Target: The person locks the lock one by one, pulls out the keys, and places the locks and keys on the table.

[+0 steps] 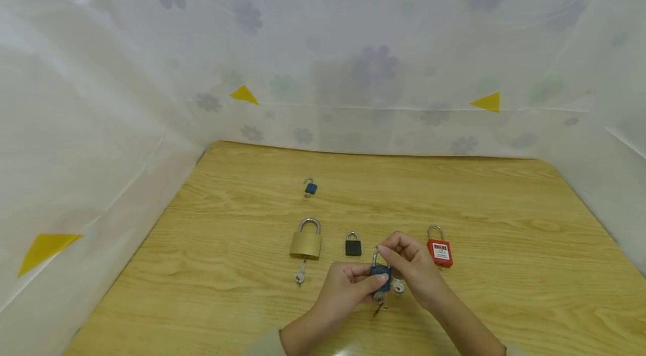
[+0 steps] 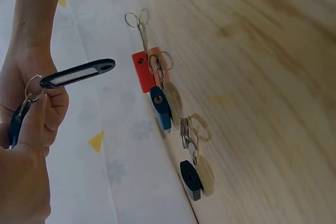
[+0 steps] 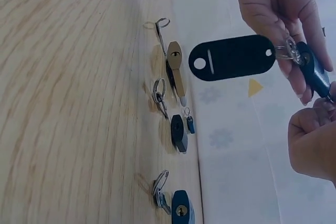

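Observation:
Low in the head view, my left hand (image 1: 345,289) grips the body of a blue padlock (image 1: 381,278), thumb across its front. The thumb and fingers of my right hand (image 1: 414,272) pinch its metal shackle at the top. A key on a ring hangs from the padlock's underside. From that ring dangles a black oval tag (image 3: 231,57), seen edge-on as a black tag (image 2: 79,73) in the left wrist view. Behind the hands, a second blue padlock (image 3: 181,208) stands on the table with its keys (image 1: 398,287); my right hand hides its body in the head view.
On the wooden table (image 1: 227,300) are a large brass padlock (image 1: 305,244) with a key (image 1: 300,274), a small black padlock (image 1: 353,245) and a red padlock (image 1: 441,251). Farther back lies a small blue padlock (image 1: 310,188), its shackle open. Flowered sheets (image 1: 348,53) enclose the table.

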`<state>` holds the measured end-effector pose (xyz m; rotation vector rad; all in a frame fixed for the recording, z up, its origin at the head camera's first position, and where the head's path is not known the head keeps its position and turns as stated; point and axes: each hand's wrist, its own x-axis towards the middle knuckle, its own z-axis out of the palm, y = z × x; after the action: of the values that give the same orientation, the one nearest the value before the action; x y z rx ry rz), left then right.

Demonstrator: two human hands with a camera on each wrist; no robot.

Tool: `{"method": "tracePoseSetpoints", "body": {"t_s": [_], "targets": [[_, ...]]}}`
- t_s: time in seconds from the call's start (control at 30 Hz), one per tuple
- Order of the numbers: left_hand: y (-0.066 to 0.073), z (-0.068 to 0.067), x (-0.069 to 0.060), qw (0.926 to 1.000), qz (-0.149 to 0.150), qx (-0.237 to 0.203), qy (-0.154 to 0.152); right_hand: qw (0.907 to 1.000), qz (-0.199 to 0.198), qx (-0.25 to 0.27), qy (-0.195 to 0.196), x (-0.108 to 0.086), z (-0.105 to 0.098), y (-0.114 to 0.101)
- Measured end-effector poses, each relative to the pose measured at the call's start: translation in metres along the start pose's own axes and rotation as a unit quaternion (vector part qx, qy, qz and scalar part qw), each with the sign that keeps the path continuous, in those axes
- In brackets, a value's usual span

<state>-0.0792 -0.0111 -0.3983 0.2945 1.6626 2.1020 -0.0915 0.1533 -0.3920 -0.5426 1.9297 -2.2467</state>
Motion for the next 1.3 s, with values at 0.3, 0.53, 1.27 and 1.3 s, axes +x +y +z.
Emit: {"method": "tracePoseSetpoints", "body": {"t_s": [0.3,0.53,1.27,1.3], "targets": [[0.003,-0.001,-0.003,0.9996,0.022,0.017,0.008,0.9982,-0.043,0.01,-0.042,0.002,0.002,0.002],[0.004,-0.003,-0.003,0.9997,0.022,0.007,0.011,0.9952,-0.076,0.021,-0.057,0.004,0.006,0.006],[0.0,-0.006,-0.006,0.9997,0.01,-0.018,-0.01,0.9831,-0.125,-0.032,-0.129,0.003,0.003,0.006],[0.0,-0.006,-0.006,0.9996,0.013,-0.019,-0.015,0.9807,-0.135,-0.035,-0.137,0.003,0.002,0.005]]}}
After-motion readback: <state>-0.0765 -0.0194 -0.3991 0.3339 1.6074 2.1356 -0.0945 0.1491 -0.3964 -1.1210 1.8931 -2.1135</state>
